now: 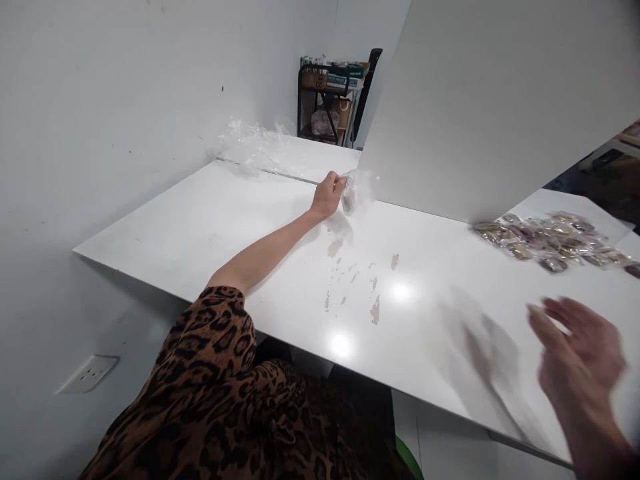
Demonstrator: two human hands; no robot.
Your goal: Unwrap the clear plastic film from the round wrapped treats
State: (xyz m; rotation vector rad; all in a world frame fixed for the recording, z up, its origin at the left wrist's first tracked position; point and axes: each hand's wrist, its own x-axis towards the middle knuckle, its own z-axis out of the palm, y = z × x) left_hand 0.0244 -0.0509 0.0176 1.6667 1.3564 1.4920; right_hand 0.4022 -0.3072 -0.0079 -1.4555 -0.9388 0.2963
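Observation:
My left hand [327, 195] is closed on a crinkled clear plastic bag [356, 192] near the far side of the white table [295, 260]. Something greyish shows through the plastic, too blurred to name. Over the table's right part hovers my right hand [583, 350], smeared a little by motion. Its thumb stands apart from the curved fingers, and nothing is seen in it. Beyond this hand lies a pile of small brownish items in clear wrappers [555, 240].
Loose clear plastic [255, 147] lies at the back left by the wall. A large white panel [480, 113] rises behind the table. Farther back stands a black rack [325, 100] with boxes and bags. Grey worn patches [375, 310] mark the tabletop.

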